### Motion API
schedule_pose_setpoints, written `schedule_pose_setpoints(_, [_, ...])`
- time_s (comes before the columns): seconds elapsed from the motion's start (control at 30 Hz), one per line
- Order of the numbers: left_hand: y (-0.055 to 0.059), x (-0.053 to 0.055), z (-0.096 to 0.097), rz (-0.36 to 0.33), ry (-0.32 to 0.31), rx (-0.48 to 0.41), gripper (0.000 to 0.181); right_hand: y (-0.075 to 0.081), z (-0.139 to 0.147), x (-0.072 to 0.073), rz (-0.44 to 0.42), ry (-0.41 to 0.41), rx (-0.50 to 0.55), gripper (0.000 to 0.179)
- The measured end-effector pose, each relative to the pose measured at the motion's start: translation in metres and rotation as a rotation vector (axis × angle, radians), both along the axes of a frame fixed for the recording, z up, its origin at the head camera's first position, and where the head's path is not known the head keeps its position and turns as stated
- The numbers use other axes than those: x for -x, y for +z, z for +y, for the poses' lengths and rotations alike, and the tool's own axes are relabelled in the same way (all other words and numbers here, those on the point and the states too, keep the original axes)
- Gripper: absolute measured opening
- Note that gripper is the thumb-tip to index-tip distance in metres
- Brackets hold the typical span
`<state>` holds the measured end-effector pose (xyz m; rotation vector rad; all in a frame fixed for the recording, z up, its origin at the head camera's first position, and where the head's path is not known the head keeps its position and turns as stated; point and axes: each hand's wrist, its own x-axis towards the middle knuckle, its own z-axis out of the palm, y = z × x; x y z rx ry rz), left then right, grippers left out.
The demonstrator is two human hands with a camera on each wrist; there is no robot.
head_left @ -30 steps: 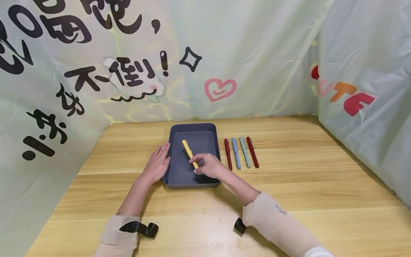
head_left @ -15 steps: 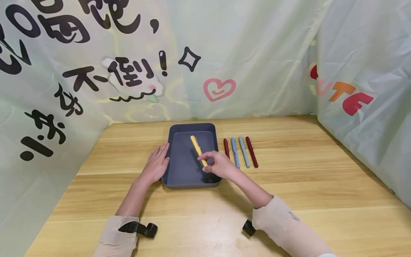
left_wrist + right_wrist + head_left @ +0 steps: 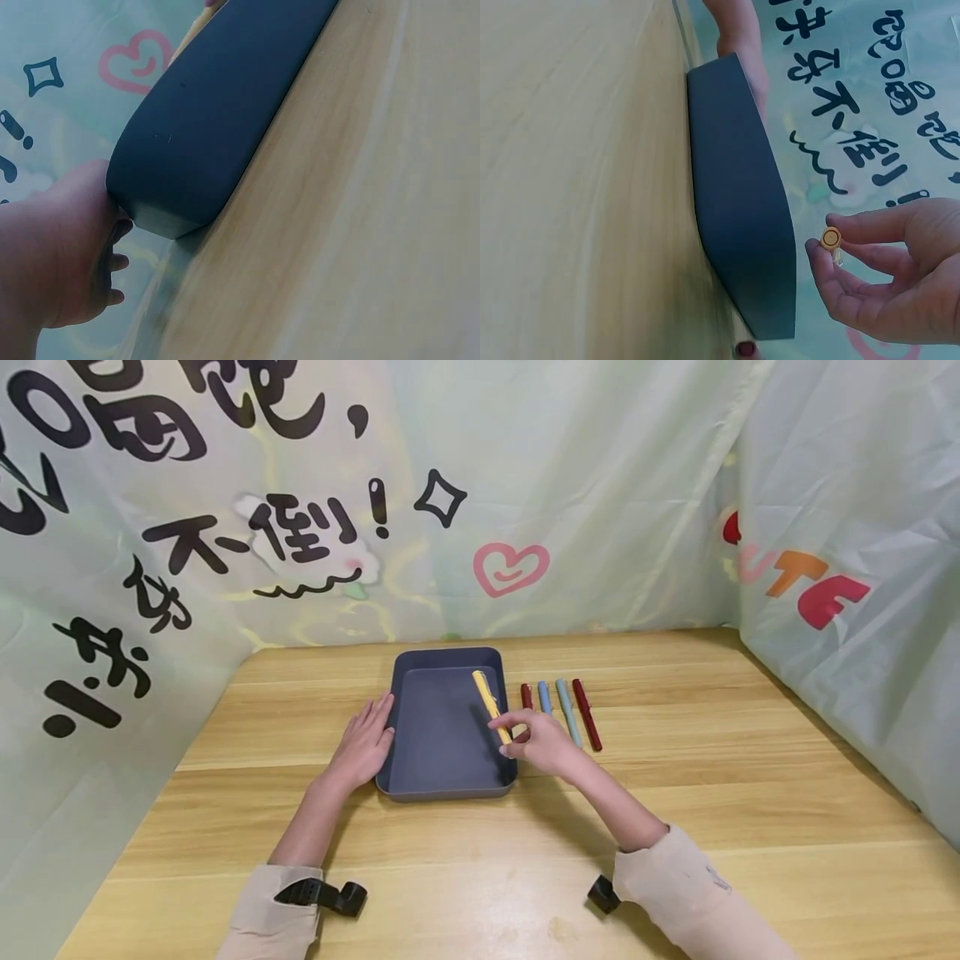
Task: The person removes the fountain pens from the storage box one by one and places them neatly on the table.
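Note:
Between thumb and fingers my right hand (image 3: 543,743) pinches a yellow pen (image 3: 489,700) near its lower end, above the right wall of a dark grey tray (image 3: 435,735). In the right wrist view the yellow pen (image 3: 830,238) shows end-on, raised over the tray's rim. My left hand (image 3: 365,742) rests with straight fingers against the tray's left side; the left wrist view shows the hand (image 3: 71,247) at that wall. Right of the tray lie a dark red pen (image 3: 527,696), a blue pen (image 3: 545,697), a pale green pen (image 3: 568,714) and another dark red pen (image 3: 587,714). My right hand partly covers the left ones.
The wooden table (image 3: 712,760) runs back to a printed cloth (image 3: 600,527) that hangs behind and along both sides. Black wrist cameras are strapped to both sleeves, the left camera (image 3: 348,898) and the right camera (image 3: 603,895) low over the table.
My right hand has carried the yellow pen rightward, from over the tray's middle to its right wall, and now covers part of the pens there. The left hand stays at the tray.

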<state>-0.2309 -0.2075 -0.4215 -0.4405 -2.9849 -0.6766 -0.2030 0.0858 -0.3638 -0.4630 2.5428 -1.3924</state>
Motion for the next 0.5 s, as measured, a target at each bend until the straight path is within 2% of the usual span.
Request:
schedule_pose_setpoints(0.2, [0.0,0.0,0.0,0.005,0.0,0.001,0.054,-0.001,0.013,0.0,-0.018,-0.014,0.052,0.035])
schedule_pose_setpoints(0.5, [0.0,0.0,0.0,0.006,-0.001,0.003,0.054,0.002,0.032,-0.002,-0.021,-0.043,0.044,0.036])
